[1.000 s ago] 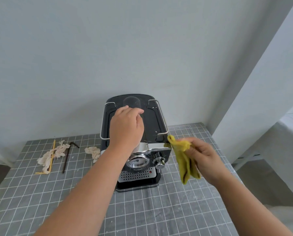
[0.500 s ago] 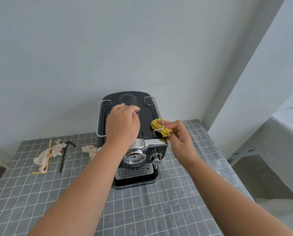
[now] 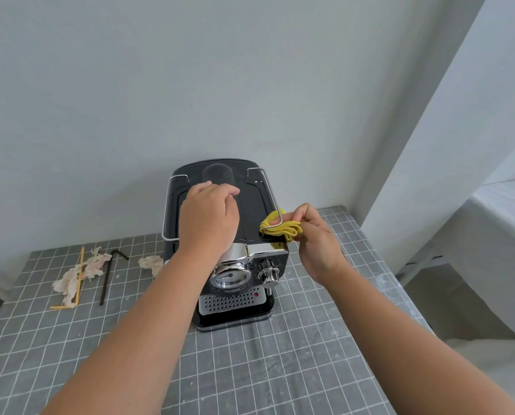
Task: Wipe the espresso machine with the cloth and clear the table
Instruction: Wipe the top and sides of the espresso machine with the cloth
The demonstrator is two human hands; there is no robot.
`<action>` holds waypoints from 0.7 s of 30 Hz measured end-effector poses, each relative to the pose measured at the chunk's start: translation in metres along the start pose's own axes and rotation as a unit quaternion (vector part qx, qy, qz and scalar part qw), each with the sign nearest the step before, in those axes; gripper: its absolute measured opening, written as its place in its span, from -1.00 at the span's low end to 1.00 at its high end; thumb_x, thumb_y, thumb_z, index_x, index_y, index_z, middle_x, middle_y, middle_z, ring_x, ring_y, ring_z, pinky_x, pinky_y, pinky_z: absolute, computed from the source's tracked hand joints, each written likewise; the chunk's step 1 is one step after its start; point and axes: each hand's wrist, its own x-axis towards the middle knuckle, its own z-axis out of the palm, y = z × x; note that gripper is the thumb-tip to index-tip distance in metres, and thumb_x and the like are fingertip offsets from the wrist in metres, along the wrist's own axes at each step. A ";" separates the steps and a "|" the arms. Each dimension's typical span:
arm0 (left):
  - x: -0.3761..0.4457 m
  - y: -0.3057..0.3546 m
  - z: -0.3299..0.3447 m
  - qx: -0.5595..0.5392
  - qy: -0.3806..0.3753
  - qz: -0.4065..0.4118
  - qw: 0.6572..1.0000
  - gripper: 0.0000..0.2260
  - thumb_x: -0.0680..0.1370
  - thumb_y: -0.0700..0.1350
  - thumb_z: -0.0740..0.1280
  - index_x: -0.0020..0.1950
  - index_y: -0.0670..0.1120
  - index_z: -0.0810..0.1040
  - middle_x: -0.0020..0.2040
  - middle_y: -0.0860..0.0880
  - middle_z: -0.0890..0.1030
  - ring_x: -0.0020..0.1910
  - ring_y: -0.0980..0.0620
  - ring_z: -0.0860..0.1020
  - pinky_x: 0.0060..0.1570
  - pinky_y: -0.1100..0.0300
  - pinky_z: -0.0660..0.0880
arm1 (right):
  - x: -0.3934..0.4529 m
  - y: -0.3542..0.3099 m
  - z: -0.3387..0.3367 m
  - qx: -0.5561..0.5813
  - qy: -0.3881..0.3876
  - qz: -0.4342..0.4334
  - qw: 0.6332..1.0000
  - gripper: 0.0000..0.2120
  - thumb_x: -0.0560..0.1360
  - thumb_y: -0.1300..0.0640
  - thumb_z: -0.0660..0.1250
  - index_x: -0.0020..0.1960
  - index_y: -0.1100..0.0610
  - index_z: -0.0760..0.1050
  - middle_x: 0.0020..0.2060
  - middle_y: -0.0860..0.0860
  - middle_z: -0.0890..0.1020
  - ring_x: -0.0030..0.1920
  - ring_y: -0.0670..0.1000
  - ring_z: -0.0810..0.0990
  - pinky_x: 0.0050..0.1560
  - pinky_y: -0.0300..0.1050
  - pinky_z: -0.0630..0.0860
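Note:
A black and chrome espresso machine [image 3: 235, 298] stands on the grey checked tablecloth [image 3: 250, 369], close to the back wall. My left hand [image 3: 208, 220] lies palm down on the machine's top, fingers curled, holding nothing that I can see. My right hand [image 3: 313, 238] pinches a bunched yellow cloth [image 3: 281, 230] against the top right edge of the machine, at the wire rail.
Left of the machine lie crumpled tissue scraps [image 3: 79, 272], a yellow straw [image 3: 78, 280], a dark bent straw [image 3: 106, 277] and another tissue wad [image 3: 152, 263]. The table's right edge [image 3: 379, 265] drops off beside a white partition. The wall is just behind the machine.
My right hand has carried the cloth from beside the machine's front right corner up onto its top right edge and bunched it there. My left hand has stayed on top.

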 end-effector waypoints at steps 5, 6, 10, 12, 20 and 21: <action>0.000 -0.003 0.000 0.000 0.009 0.002 1.000 -0.69 0.58 -0.20 0.13 0.12 -0.06 0.65 0.03 -0.02 0.68 0.31 -0.10 0.44 0.19 0.04 0.39 | 0.011 -0.002 -0.003 0.052 0.012 -0.004 0.999 -0.74 0.49 0.40 0.04 -0.22 0.09 0.35 -0.42 0.06 0.57 -0.40 0.02 0.46 -0.33 -0.16 0.36; 0.000 -0.003 0.000 -0.001 0.011 0.002 1.000 -0.69 0.57 -0.21 0.14 0.11 -0.06 0.65 0.02 -0.02 0.68 0.31 -0.11 0.44 0.18 0.04 0.39 | 0.012 -0.002 -0.007 0.052 0.016 -0.007 0.999 -0.72 0.50 0.42 0.01 -0.21 0.10 0.35 -0.47 0.08 0.54 -0.44 0.03 0.45 -0.37 -0.16 0.38; 0.000 -0.002 0.000 -0.004 0.009 0.005 1.000 -0.71 0.58 -0.23 0.16 0.11 -0.08 0.65 0.02 -0.02 0.68 0.31 -0.10 0.44 0.17 0.03 0.40 | 0.007 -0.003 -0.033 0.054 0.120 0.035 0.991 -0.69 0.53 0.43 0.00 -0.19 0.11 0.38 -0.47 0.07 0.51 -0.45 0.02 0.49 -0.43 -0.15 0.44; 0.001 -0.001 0.001 -0.004 0.009 0.006 1.000 -0.71 0.58 -0.23 0.16 0.11 -0.07 0.65 0.03 -0.01 0.68 0.31 -0.10 0.45 0.18 0.03 0.40 | 0.008 -0.008 -0.046 0.072 0.212 0.058 0.973 -0.68 0.47 0.44 0.03 -0.19 0.07 0.40 -0.42 0.02 0.49 -0.41 -0.03 0.46 -0.38 -0.19 0.38; 0.003 -0.004 0.003 0.003 0.017 0.023 1.000 -0.64 0.55 -0.14 0.08 0.11 -0.06 0.65 0.03 0.01 0.68 0.29 -0.09 0.46 0.19 0.05 0.39 | 0.074 -0.019 -0.014 -0.090 0.196 -0.010 0.976 -0.73 0.52 0.37 0.21 0.04 0.07 0.56 -0.18 0.01 0.65 -0.25 -0.05 0.52 -0.26 -0.22 0.46; 0.003 -0.005 0.003 0.005 0.019 0.024 1.000 -0.63 0.54 -0.13 0.06 0.10 -0.06 0.65 0.03 0.01 0.68 0.29 -0.09 0.47 0.19 0.04 0.40 | 0.083 -0.016 -0.004 -0.137 0.162 -0.023 0.977 -0.73 0.53 0.35 0.20 0.05 0.06 0.57 -0.17 0.00 0.65 -0.25 -0.06 0.53 -0.24 -0.23 0.49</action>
